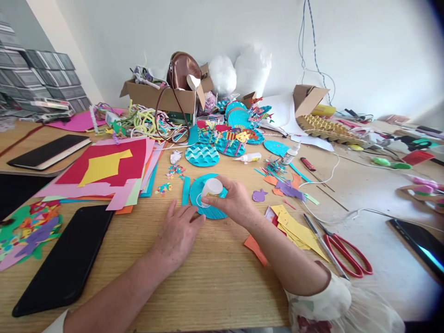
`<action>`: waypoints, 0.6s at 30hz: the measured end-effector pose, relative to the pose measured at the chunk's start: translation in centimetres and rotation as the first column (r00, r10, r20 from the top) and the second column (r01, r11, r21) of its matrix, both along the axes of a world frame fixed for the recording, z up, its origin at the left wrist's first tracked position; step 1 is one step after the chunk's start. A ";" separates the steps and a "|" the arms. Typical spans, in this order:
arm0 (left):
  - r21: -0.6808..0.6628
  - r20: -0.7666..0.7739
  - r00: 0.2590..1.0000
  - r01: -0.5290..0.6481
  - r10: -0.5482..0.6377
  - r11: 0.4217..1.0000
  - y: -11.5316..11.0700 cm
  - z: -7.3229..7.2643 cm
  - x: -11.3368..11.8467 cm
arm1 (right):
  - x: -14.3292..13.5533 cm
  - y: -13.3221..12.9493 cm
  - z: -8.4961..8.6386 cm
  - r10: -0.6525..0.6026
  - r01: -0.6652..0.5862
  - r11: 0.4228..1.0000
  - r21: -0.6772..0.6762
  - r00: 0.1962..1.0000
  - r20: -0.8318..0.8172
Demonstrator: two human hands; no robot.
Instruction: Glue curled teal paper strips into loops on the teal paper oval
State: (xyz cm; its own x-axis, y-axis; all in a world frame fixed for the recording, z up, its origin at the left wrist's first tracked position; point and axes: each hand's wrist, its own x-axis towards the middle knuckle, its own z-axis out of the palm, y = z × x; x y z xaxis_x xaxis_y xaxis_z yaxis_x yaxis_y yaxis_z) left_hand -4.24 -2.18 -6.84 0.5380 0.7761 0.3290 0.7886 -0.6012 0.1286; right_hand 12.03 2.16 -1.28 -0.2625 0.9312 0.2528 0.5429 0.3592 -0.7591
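A blue corrugated paper disc [217, 214] lies flat on the table in front of me. Over it, my right hand [236, 201] grips a white glue bottle [212, 186], tipped with its round base toward me. A pale curved line, apparently glue, shows on the disc beside the bottle; the nozzle is hidden. My left hand [180, 226] rests palm down, fingers stretched out, its fingertips at the disc's near left edge. A blue paper strip [186, 190] lies just left of the disc, and small colored paper cutouts [163, 188] are scattered beyond it.
Stacked colored paper [104, 162] and a black tablet-like slab [65, 259] lie left. On the right are yellow paper scraps [294, 229], red-handled scissors [347, 256] and a phone [419, 245]. Decorated blue pieces [202, 155] and a cardboard box [163, 99] stand behind. Another person's hand [412, 194] shows far right.
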 end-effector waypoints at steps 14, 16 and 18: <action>-0.006 -0.012 1.000 -0.009 0.009 1.000 0.1 -0.1 0.0 | -0.1 0.4 0.0 -0.011 0.005 0.998 0.061 0.994 0.112; -0.001 -0.008 1.000 -0.011 0.011 1.000 0.1 -0.1 0.0 | -0.2 0.4 -0.1 -0.014 0.007 0.998 0.064 0.994 0.113; -0.008 -0.013 1.000 -0.007 0.007 1.000 0.1 0.0 0.0 | -0.3 0.5 -0.2 -0.013 0.006 0.998 0.069 0.994 0.109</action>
State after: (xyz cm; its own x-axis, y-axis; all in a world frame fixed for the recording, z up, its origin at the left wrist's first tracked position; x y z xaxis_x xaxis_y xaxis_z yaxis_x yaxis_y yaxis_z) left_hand -4.24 -2.13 -6.87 0.5370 0.7823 0.3158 0.7942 -0.5950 0.1233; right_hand 11.75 2.62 -1.45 -0.2831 0.9153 0.2863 0.6250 0.4025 -0.6688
